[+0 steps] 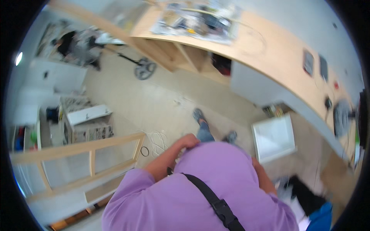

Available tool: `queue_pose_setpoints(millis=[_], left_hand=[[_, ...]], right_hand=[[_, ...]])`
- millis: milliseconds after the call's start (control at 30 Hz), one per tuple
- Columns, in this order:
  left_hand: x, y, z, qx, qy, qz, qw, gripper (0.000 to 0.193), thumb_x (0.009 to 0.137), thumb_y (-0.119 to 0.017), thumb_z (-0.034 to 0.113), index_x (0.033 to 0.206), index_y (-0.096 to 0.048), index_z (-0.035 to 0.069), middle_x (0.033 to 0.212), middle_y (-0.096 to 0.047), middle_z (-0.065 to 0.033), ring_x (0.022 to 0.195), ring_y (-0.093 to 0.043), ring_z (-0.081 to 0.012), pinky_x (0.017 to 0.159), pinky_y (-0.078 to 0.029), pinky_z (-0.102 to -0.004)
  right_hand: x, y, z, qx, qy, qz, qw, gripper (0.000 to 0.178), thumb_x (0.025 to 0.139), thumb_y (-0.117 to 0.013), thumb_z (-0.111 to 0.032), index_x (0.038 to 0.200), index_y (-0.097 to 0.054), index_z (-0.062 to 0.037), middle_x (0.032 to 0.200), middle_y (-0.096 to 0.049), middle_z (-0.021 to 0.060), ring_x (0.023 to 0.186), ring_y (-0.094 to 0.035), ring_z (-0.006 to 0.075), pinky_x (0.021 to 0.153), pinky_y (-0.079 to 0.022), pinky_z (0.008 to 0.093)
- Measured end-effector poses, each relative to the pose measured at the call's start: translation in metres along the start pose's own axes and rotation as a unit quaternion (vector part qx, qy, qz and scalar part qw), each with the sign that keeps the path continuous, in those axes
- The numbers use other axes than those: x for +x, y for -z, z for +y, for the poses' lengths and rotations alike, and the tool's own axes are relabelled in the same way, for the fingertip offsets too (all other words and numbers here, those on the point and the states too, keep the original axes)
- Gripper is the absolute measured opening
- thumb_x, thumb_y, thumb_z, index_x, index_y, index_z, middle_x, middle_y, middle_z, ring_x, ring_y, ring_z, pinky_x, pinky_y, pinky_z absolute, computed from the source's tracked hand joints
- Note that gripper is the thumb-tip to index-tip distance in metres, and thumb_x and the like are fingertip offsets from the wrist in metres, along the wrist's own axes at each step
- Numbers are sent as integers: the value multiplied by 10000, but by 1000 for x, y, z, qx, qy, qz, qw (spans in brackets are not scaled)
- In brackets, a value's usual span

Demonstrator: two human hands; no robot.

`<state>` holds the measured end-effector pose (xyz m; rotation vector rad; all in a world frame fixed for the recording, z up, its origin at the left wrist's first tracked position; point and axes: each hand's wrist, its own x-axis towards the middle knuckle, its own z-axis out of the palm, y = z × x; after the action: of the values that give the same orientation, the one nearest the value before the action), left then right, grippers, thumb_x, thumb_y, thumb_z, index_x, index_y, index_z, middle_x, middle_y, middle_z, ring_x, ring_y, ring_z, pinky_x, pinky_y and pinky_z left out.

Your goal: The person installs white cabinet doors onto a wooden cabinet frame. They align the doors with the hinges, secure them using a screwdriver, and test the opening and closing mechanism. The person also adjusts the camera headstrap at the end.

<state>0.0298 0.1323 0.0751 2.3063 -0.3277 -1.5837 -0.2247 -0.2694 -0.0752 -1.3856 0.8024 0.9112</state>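
The plain purple cloth shirt (216, 165), worn by us and filling the lower middle of the view, is the nearest thing to both our hands. Around it, the long pale wooden counter (285, 67) sweeps from the top down the right, well apart from us. The pale wooden frame with crossbars (92, 163) lies to our left, near the left elbow. The white, shallow, rectangular open box (273, 138) sits on the floor to our right. Across our chest runs the black webbing strap with a plastic buckle (221, 208).

Our left hand (189, 141) rests against the shirt's left front edge; its fingers are blurred and tucked, so we cannot tell whether its grip is apart, together or clamped on cloth. Of the right arm we see only the bare forearm (266, 180); the shirt hides the right hand, so its grip cannot be told either. Smallest, two dark, flat, rectangular devices (308, 62) lie side by side on the counter, out of reach.

With one foot ahead of the other, we judge this a step between handlings; any next handling would call for bringing both hands forward, clear of the shirt.
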Motion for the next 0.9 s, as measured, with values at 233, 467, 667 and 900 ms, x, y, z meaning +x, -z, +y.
queue_pose_setpoints(millis=[233, 467, 667, 900], left_hand=[[-17, 24, -91, -138, 29, 125, 982, 559, 902, -525, 487, 991, -681, -42, 923, -671, -273, 754, -653, -404, 724, -521, -470], [-53, 121, -210, -600, 22, 256, 758, 490, 918, -582, 382, 1294, -535, 70, 1019, -642, -151, 712, -677, -273, 579, -581, -390], [-162, 266, -334, -553, 15, 509, 660, 433, 955, -528, 402, 1236, -550, 74, 1062, -633, -114, 777, -648, -212, 658, -545, -337], [-256, 381, -385, -524, -8, 617, 587, 501, 937, -574, 438, 1255, -529, 54, 1074, -617, -95, 856, -629, -195, 706, -522, -334]], right_hand=[[-4, -27, -123, 11, -34, -39, 999, 389, 969, -497, -299, 1165, -631, 9, 1020, -671, 180, 828, -626, 244, 767, -522, 377], [34, -52, -267, -514, 63, -74, 852, 378, 964, -508, -295, 1206, -612, -23, 1027, -659, 195, 792, -629, 261, 754, -532, 397], [111, -98, -362, -192, 15, -7, 981, 439, 939, -556, -313, 1299, -524, -64, 1106, -621, 158, 761, -643, 277, 657, -559, 409], [100, -200, -459, -253, 72, -10, 965, 415, 934, -545, -332, 1255, -572, -70, 1070, -647, 149, 848, -649, 242, 698, -549, 384]])
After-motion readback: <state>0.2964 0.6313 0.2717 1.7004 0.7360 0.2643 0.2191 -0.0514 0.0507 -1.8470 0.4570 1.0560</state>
